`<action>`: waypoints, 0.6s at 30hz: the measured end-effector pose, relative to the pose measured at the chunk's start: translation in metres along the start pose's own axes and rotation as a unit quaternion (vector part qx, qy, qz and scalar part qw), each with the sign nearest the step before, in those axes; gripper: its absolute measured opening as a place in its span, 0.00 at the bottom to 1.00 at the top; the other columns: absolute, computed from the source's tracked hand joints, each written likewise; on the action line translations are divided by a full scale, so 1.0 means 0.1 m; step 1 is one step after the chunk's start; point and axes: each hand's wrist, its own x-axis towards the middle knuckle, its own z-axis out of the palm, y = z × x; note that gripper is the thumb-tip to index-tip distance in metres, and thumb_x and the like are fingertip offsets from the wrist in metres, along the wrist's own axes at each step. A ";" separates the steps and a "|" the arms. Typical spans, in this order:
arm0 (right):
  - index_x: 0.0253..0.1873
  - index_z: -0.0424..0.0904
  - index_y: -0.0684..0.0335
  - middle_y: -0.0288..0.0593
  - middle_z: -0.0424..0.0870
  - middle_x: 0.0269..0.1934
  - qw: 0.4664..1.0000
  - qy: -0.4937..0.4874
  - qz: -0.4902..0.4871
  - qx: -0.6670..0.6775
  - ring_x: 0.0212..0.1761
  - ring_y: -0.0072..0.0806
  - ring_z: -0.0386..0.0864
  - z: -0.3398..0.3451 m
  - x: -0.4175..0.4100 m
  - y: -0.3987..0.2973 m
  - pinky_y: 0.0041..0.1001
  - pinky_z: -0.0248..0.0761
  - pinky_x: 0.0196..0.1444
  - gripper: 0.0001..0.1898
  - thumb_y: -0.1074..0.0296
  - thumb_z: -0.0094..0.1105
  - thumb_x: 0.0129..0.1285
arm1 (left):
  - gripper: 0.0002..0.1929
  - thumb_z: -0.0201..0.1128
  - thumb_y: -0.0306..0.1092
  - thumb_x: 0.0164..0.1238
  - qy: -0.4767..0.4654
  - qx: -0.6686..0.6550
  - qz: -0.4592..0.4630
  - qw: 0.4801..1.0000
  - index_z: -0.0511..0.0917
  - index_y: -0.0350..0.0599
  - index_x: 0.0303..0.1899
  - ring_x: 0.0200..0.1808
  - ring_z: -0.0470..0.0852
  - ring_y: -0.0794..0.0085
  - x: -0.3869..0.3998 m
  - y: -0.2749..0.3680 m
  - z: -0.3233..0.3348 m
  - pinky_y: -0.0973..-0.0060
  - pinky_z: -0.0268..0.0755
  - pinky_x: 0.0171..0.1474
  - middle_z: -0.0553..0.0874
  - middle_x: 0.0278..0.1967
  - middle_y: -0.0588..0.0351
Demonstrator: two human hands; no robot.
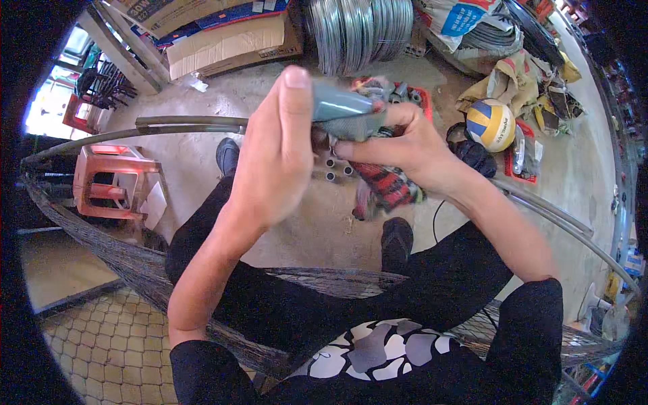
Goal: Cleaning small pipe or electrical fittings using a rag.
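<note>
Raised in front of me, my left hand (283,147) is closed around a grey, tapered plastic object (339,104), blurred, whose kind I cannot tell. At its narrow, reddish tip, my right hand (405,147) pinches a patterned cloth (390,190) of red, black and white that hangs down below the fingers. A greyish part of mesh-like look lies under the tapered object, between the hands. Several short, round, dark-centred pieces (330,176) stand on the floor beyond. Behind my right hand, a red basket (428,101) holds grey pipe fittings, partly hidden.
A hammock (334,276) with a curved metal frame surrounds my legs. Pink plastic stools (114,177) stand at left. Cardboard boxes (228,48) and wire coils (362,33) lie ahead. A volleyball (490,125), sacks (511,81) and another red basket (534,174) are at right.
</note>
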 end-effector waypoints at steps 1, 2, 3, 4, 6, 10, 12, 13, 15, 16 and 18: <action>0.48 0.87 0.65 0.31 0.87 0.36 1.000 -0.001 0.002 0.001 0.36 0.15 0.80 0.06 -0.03 -0.01 0.23 0.73 0.43 0.13 0.67 0.71 0.60 | 0.28 0.37 0.52 0.82 0.000 0.000 -0.003 1.000 0.77 0.35 0.41 0.36 0.81 0.67 0.00 -0.04 -0.03 0.70 0.72 0.46 0.83 0.32 0.48; 0.48 0.86 0.65 0.31 0.86 0.37 0.995 0.006 0.054 0.086 0.38 0.15 0.79 0.13 -0.06 -0.01 0.22 0.72 0.45 0.12 0.68 0.71 0.60 | 0.26 0.36 0.50 0.83 -0.029 0.011 0.065 0.997 0.76 0.36 0.43 0.37 0.81 0.67 0.02 -0.10 -0.07 0.70 0.72 0.47 0.83 0.32 0.48; 0.48 0.86 0.65 0.30 0.86 0.38 0.980 0.011 0.104 0.169 0.39 0.15 0.79 0.17 -0.07 -0.03 0.21 0.72 0.46 0.12 0.69 0.70 0.61 | 0.24 0.36 0.48 0.84 -0.055 0.024 0.133 0.989 0.75 0.36 0.44 0.38 0.82 0.67 0.06 -0.16 -0.10 0.70 0.72 0.48 0.83 0.32 0.48; 0.48 0.86 0.65 0.31 0.86 0.40 0.970 -0.015 0.138 0.201 0.42 0.16 0.79 0.13 -0.07 -0.09 0.23 0.72 0.49 0.12 0.68 0.69 0.61 | 0.22 0.36 0.46 0.84 -0.050 -0.004 0.154 0.987 0.73 0.38 0.45 0.40 0.81 0.70 0.10 -0.19 -0.10 0.73 0.71 0.50 0.82 0.34 0.50; 0.48 0.86 0.66 0.32 0.86 0.40 0.988 0.002 0.069 0.136 0.42 0.18 0.80 0.15 -0.02 -0.01 0.24 0.72 0.49 0.12 0.68 0.68 0.62 | 0.22 0.35 0.46 0.84 -0.023 -0.082 0.121 0.989 0.74 0.39 0.44 0.41 0.81 0.71 0.15 -0.23 0.00 0.74 0.71 0.50 0.82 0.36 0.52; 0.50 0.85 0.65 0.42 0.89 0.41 0.985 0.053 -0.118 -0.118 0.42 0.26 0.85 0.03 0.04 0.07 0.27 0.75 0.47 0.14 0.68 0.65 0.61 | 0.20 0.43 0.47 0.83 0.021 -0.169 0.032 0.985 0.75 0.39 0.48 0.43 0.77 0.78 0.13 -0.28 0.08 0.79 0.68 0.49 0.81 0.40 0.57; 0.51 0.84 0.63 0.51 0.87 0.36 0.957 0.091 -0.138 -0.236 0.37 0.30 0.87 -0.04 -0.01 0.02 0.30 0.76 0.43 0.15 0.67 0.63 0.60 | 0.20 0.52 0.47 0.80 0.015 -0.165 -0.040 0.985 0.75 0.37 0.54 0.40 0.74 0.84 0.11 -0.29 0.07 0.82 0.67 0.44 0.81 0.38 0.60; 0.51 0.84 0.63 0.51 0.87 0.36 0.957 0.093 -0.137 -0.236 0.37 0.30 0.87 -0.05 -0.02 0.04 0.30 0.76 0.43 0.15 0.67 0.63 0.60 | 0.20 0.52 0.47 0.80 0.012 -0.165 -0.041 0.985 0.75 0.37 0.54 0.40 0.74 0.84 0.10 -0.30 0.09 0.82 0.67 0.44 0.81 0.38 0.60; 0.52 0.83 0.62 0.53 0.86 0.32 0.927 0.082 -0.136 -0.341 0.33 0.30 0.87 -0.06 -0.04 0.07 0.30 0.76 0.39 0.16 0.66 0.64 0.59 | 0.20 0.55 0.46 0.79 -0.013 -0.174 -0.093 0.980 0.75 0.36 0.54 0.39 0.74 0.84 0.07 -0.32 0.12 0.83 0.66 0.41 0.81 0.36 0.61; 0.54 0.83 0.63 0.47 0.88 0.35 0.936 0.072 -0.094 -0.332 0.36 0.25 0.85 -0.03 -0.05 0.02 0.26 0.75 0.42 0.17 0.67 0.63 0.61 | 0.19 0.59 0.44 0.77 -0.017 -0.208 -0.114 0.971 0.73 0.36 0.55 0.42 0.78 0.81 0.07 -0.38 0.12 0.81 0.71 0.45 0.85 0.39 0.57; 0.54 0.83 0.64 0.42 0.88 0.37 0.981 0.054 -0.043 -0.181 0.38 0.22 0.84 -0.01 -0.03 0.06 0.25 0.74 0.44 0.16 0.67 0.63 0.62 | 0.21 0.61 0.43 0.75 -0.033 -0.243 -0.074 0.967 0.70 0.36 0.57 0.45 0.80 0.78 0.12 -0.43 0.15 0.79 0.72 0.49 0.85 0.42 0.53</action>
